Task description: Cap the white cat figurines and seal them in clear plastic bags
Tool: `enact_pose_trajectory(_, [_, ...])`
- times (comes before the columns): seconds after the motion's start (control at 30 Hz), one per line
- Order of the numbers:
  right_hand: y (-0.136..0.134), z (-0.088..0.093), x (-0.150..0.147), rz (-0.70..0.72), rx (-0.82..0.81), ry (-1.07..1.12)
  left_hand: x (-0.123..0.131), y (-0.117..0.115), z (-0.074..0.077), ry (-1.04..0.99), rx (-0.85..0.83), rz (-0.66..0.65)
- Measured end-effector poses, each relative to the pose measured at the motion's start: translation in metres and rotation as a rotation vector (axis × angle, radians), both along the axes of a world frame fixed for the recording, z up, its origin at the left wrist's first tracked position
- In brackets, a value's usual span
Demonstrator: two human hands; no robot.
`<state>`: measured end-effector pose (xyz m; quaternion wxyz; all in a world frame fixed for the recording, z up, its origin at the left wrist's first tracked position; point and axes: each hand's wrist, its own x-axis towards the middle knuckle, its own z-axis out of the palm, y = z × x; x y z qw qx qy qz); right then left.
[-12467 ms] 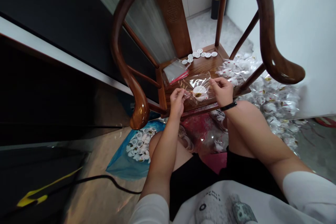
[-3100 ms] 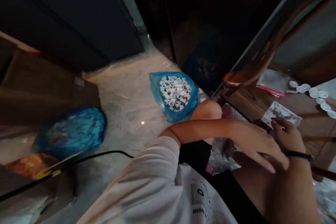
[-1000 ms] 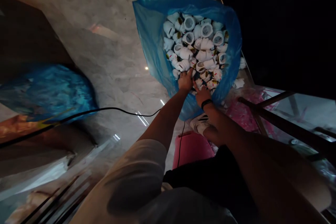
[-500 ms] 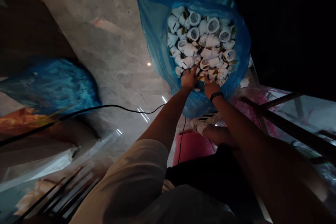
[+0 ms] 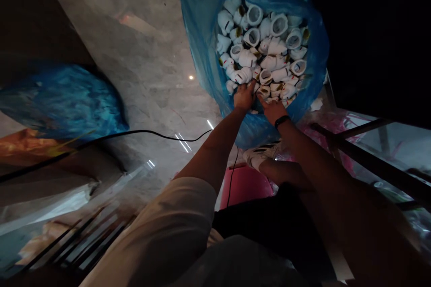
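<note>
Left hand [image 5: 244,97] and right hand [image 5: 272,111] have slid past the blue bag's [image 5: 202,13] rim, grip unclear.

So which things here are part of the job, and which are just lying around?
Part of the job:
left hand, reaching into the bag
right hand, also reaching in
white plastic pieces
blue plastic bag holding them

Just lying around:
second blue bag
black cable
pink container

The left arm [image 5: 208,157] and right arm [image 5: 313,161] stretch forward, the left hand [image 5: 244,97] just beside the right hand [image 5: 272,111]. Both seem loosely curled, though it's dim.
</note>
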<state>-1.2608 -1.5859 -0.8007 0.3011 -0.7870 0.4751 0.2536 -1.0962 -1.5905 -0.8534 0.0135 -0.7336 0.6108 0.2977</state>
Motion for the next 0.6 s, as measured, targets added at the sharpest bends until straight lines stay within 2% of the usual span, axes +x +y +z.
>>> enact_pose_trajectory(0.17, [-0.011,-0.005,0.004,0.006,-0.051,0.051,0.000,0.000,-0.002,0.016,-0.016,0.006])
enact_pose_trajectory(0.33, [-0.011,0.013,0.005,0.032,0.004,-0.039,0.001,0.001,-0.002,0.029,-0.006,0.007])
enact_pose_trajectory(0.47, [-0.004,0.044,0.001,0.085,0.049,-0.102,0.000,-0.001,0.001,0.034,-0.002,0.008])
enact_pose_trajectory(0.6, [0.011,0.098,-0.007,0.027,-0.032,-0.178,-0.003,-0.003,0.013,0.064,-0.015,0.060])
